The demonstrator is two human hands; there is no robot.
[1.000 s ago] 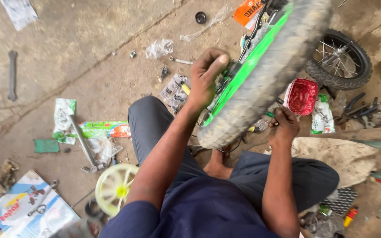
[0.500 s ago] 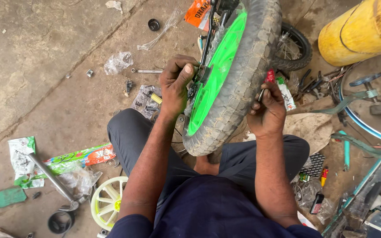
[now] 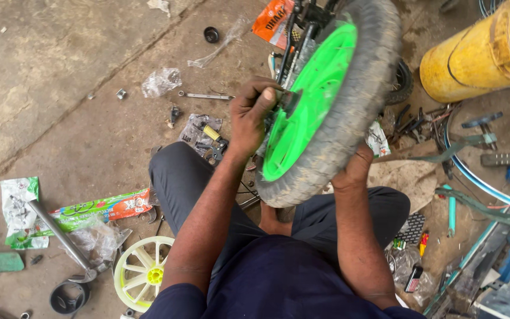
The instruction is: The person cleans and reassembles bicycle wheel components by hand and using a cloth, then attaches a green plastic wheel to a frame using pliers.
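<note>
Left hand (image 3: 254, 115), fingers curled shut at the hub of the small bicycle wheel with bright green plastic disc and grey, dusty rubber tyre (image 3: 326, 100); whether it pinches a nut or a tool there cannot be told. Right hand (image 3: 356, 168), mostly hidden behind the tyre, pressed against its lower edge; its grip cannot be told. The wheel is held tilted above the seated person's lap, still between dark frame parts at its top.

Risk, as judged: the wheel rests on one half-hidden hand, so a hard twist at the hub could tip it off onto the legs, and a loosened small part could drop among the floor litter.

Counts: one green wheel in hand; one pale yellow-green spoked plastic wheel (image 3: 143, 272) flat on the concrete by the left knee; one yellow plastic drum (image 3: 473, 59) at upper right; one slim metal spanner (image 3: 208, 95) beyond the left hand; one grey metal tube (image 3: 60, 239) across torn wrappers.
</note>
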